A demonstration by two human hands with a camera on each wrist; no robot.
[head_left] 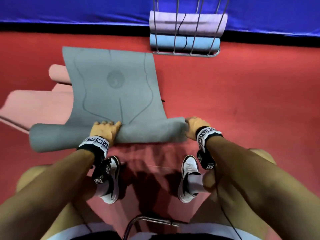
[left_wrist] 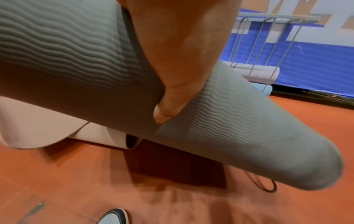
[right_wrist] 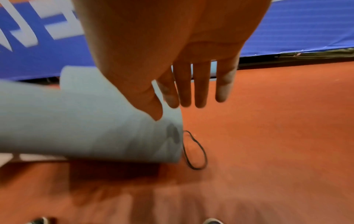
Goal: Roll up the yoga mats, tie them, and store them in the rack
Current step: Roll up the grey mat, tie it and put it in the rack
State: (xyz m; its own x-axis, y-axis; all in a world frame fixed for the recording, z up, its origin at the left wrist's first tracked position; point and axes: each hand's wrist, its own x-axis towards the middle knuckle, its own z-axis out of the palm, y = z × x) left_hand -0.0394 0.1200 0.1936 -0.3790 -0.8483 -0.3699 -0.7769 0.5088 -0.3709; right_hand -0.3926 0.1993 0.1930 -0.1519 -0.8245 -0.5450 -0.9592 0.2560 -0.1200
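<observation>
Two hands are set on the half-rolled grey mat (head_left: 110, 94) on the red floor (head_left: 242, 101). The roll is gripped by the left hand (head_left: 103, 130) with curled fingers; its end is touched by the right hand (head_left: 194, 126) with straight fingers. Two rolled mats are held in the rack (head_left: 188, 53). A black band (right_wrist: 195, 150) is seen beside the roll.

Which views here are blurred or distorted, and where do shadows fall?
Head view: wide-angle bending, rack wires splay; right hand and the mat's right end smeared; shadows on the floor around the shoes. Left wrist view: sharpest, mat ribbing crisp by the left hand, dark shadow beneath the roll. Right wrist view: motion-blurred throughout, cord still readable.
</observation>
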